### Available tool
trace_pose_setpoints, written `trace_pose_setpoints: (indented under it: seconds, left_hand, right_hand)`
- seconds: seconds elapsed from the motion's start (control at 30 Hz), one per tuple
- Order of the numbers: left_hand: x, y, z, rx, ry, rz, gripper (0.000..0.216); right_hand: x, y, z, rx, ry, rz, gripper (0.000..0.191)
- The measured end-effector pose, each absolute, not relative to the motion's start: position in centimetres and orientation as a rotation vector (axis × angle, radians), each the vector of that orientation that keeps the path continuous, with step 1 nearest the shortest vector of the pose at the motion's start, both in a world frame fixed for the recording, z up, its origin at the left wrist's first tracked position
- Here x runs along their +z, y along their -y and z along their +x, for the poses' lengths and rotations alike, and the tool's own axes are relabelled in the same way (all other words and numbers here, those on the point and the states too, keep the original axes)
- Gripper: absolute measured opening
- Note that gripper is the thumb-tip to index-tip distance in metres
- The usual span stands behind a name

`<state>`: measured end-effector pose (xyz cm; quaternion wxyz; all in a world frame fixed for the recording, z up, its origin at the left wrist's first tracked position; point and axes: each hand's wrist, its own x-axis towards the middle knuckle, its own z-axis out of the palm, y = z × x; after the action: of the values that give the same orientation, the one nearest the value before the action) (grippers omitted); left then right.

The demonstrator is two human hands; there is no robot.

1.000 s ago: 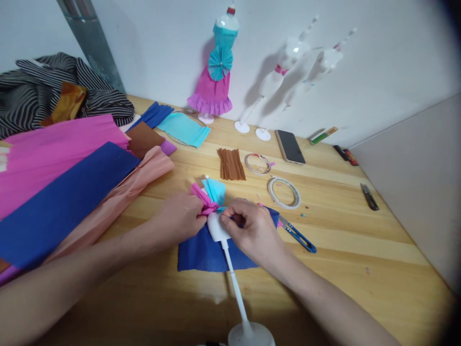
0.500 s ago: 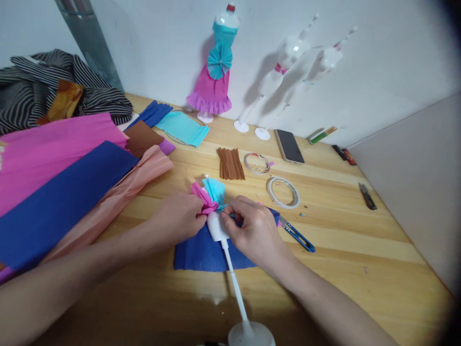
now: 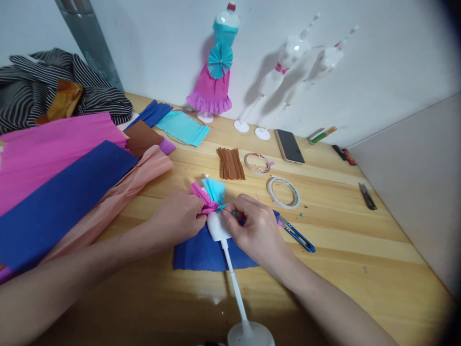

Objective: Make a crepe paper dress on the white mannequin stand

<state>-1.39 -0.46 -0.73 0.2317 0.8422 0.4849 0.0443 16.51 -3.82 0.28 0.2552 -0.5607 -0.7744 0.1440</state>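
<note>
A small white mannequin (image 3: 218,228) on a thin stand lies tilted over a sheet of dark blue crepe paper (image 3: 201,252), its round base toward me. Pink crepe paper (image 3: 202,194) and turquoise crepe paper (image 3: 215,189) wrap its upper part, gathered at the waist. My left hand (image 3: 180,214) is closed at the left side, pinching the pink paper; its fingertips are partly hidden. My right hand (image 3: 252,223) pinches a twisted end of the turquoise paper at the right of the waist.
Blue-handled thread snips (image 3: 297,235) lie right of my right hand. Beyond are a tape roll (image 3: 284,192), pleated brown paper (image 3: 231,164), and a phone (image 3: 289,146). A dressed mannequin (image 3: 216,72) stands by the wall. Folded papers (image 3: 68,202) cover the left side. A cutter (image 3: 367,196) lies right.
My right hand has shifted very slightly, with the turquoise end still pinched. My left hand and the mannequin stay nearly in place.
</note>
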Motion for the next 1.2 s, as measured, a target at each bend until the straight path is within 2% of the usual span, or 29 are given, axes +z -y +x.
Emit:
trace_pose_setpoints:
  seconds: [0.67,1.2]
  left_hand:
    - [1.1,0.4,-1.6,0.178,-1.322,2.247,0.016]
    - [2.7,1.6,-0.9,0.39,-1.224,1.947,0.014]
  right_hand:
    - [0.2,3.9,16.5,0.338,2.133,-1.518,0.015]
    - [0.9,3.9,16.5,0.627,1.873,-1.399,0.016]
